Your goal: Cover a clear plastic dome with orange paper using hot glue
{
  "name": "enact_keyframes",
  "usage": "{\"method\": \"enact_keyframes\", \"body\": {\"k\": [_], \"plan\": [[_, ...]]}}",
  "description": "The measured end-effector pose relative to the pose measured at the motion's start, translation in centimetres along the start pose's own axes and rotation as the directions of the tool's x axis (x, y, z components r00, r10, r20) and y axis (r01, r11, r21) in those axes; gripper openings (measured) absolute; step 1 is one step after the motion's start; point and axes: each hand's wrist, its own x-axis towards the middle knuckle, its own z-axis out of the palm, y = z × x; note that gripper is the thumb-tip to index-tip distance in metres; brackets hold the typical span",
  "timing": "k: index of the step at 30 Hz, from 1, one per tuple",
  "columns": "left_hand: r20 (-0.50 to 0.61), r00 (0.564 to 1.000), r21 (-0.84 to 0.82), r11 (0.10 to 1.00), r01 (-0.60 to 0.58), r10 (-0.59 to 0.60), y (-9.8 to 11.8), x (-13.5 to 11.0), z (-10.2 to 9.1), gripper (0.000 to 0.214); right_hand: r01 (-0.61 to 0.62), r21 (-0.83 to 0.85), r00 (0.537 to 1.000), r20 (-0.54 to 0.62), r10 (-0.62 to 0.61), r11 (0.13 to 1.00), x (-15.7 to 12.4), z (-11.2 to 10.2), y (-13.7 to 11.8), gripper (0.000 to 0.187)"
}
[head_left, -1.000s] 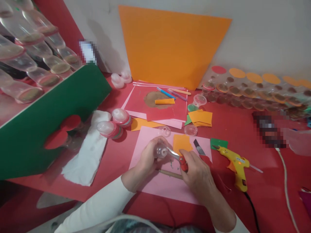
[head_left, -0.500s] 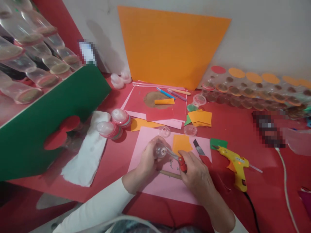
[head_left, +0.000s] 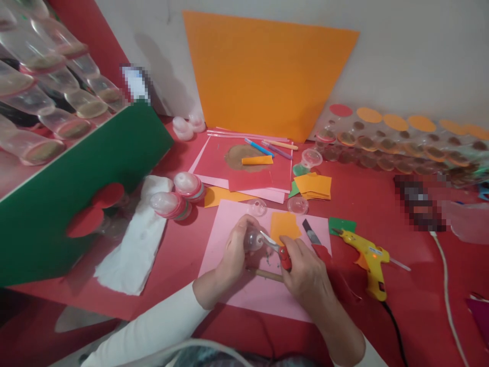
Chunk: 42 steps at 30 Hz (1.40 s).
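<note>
My left hand point(head_left: 237, 243) is closed round a small clear plastic piece point(head_left: 252, 241) with a hole in its end, like a domed cup or bottle top. In my right hand point(head_left: 303, 267) is a pair of scissors point(head_left: 283, 255) with red handles, its blades touching the rim of that hole. Beneath both hands lies a pink sheet point(head_left: 225, 219), with tiny dark scraps point(head_left: 268, 259) and a thin brownish stick point(head_left: 267, 275) on it. An orange card piece point(head_left: 284, 227) and a dark blade-like strip point(head_left: 311, 232) rest just beyond my right hand.
A yellow glue gun point(head_left: 372, 260) with a black cord lies at the right. White tissue point(head_left: 133, 244) and clear domed cups point(head_left: 168, 204) stand left, beside a green board point(head_left: 87, 188). Behind are pens point(head_left: 260, 148), orange cards point(head_left: 317, 186) and an upright orange sheet point(head_left: 267, 76).
The scissor blades have shifted slightly at the hole of the clear piece. Both hands keep their hold; the whole view has moved a little.
</note>
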Motion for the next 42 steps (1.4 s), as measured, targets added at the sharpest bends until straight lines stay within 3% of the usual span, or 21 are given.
{"method": "enact_keyframes", "body": {"k": [8,15,24,28,42], "plan": [[0.018,0.992,-0.024,0.992,0.123,-0.123,0.5,0.3,-0.3,0.035,-0.086,0.178,0.995,0.070,0.075,0.980,-0.9,0.7,0.1,0.037],[0.048,0.988,-0.078,0.986,0.150,-0.147,0.2,0.4,-0.5,0.032,-0.016,0.023,1.000,0.001,0.016,1.000,-0.3,0.3,0.5,0.038],[0.058,0.982,-0.060,0.982,0.182,-0.178,0.5,0.8,-0.6,0.030,-0.044,0.057,0.999,0.032,0.042,0.997,-0.9,1.2,0.8,0.036],[0.134,0.971,-0.056,0.976,0.209,-0.200,0.3,0.8,-0.8,0.031,-0.051,0.069,0.998,0.050,0.048,0.996,-1.0,1.2,0.8,0.033],[0.143,0.966,-0.029,0.974,0.223,-0.217,1.2,1.3,-0.9,0.033,-0.012,0.051,0.996,0.092,0.007,0.999,0.3,-0.2,0.7,0.036]]}}
